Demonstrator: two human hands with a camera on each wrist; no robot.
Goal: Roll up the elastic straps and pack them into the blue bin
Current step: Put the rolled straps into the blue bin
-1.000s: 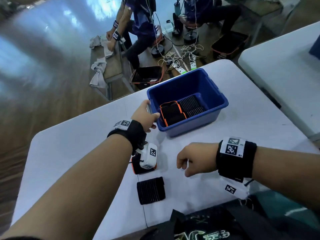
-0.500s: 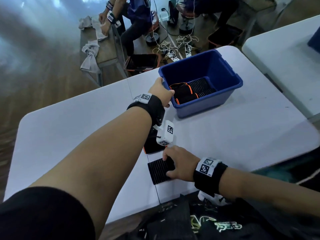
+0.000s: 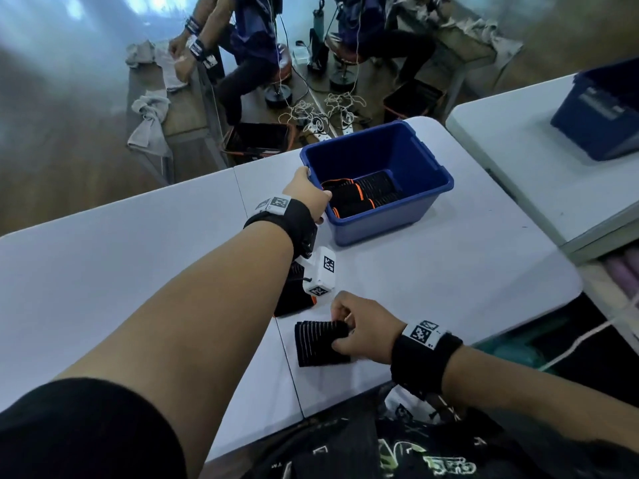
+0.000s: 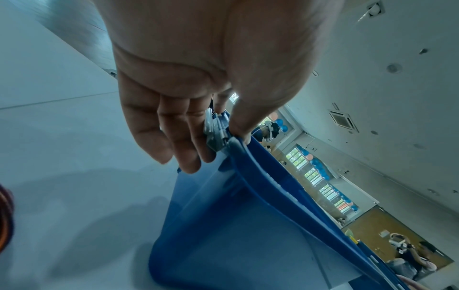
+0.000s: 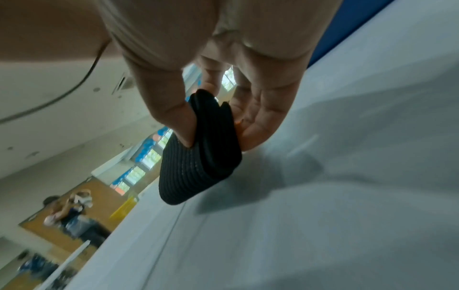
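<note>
The blue bin [image 3: 428,160] stands on the white table [image 3: 103,264] and holds several rolled black straps [image 3: 349,202], some edged in orange. My left hand [image 3: 307,193] pinches the bin's near left corner rim [image 4: 231,141], thumb inside, fingers outside. My right hand [image 3: 359,326] grips a rolled black ribbed strap [image 3: 318,344] near the table's front edge; in the right wrist view the thumb and fingers hold this strap [image 5: 201,157] just above the table. Another black strap with orange trim [image 3: 294,299] lies partly hidden under my left wrist.
A second white table [image 3: 539,160] at the right carries another blue bin [image 3: 598,115]. Beyond the table's far edge sit people on stools, cables, black trays on the floor and a bench with grey cloths [image 3: 148,115].
My right hand moved left onto the black ribbed strap and has taken hold of it, lifting its edge. My left hand stayed on the bin's corner.
</note>
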